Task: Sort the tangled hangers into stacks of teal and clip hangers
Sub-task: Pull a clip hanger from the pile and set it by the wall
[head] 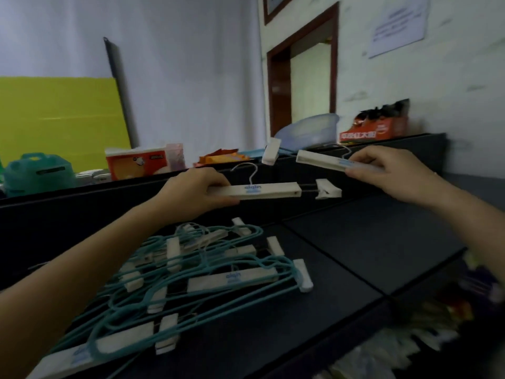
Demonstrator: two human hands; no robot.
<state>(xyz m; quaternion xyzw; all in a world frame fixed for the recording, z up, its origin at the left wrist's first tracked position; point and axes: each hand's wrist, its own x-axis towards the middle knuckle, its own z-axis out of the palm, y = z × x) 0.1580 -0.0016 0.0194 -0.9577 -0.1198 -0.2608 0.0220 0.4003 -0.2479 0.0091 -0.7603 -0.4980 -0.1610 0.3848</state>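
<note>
Both hands are up above the dark worktop (369, 242), each with a white hanger of its own. The left grip (194, 192) has fingers and thumb curled round the left end of the lower clip hanger (270, 190). Its bar runs level to the right, wire hook upward, with one clip (328, 189) jutting past the free end. The right grip (393, 170) pinches the right end of the upper clip hanger (319, 161), which is a little higher and farther back, tilted and apart from the lower one. Under the left forearm the tangled pile (191, 269) of teal hangers and more clip hangers lies on the worktop, with neither hand touching it. An orange box (136, 162) sits on the ledge behind.
</note>
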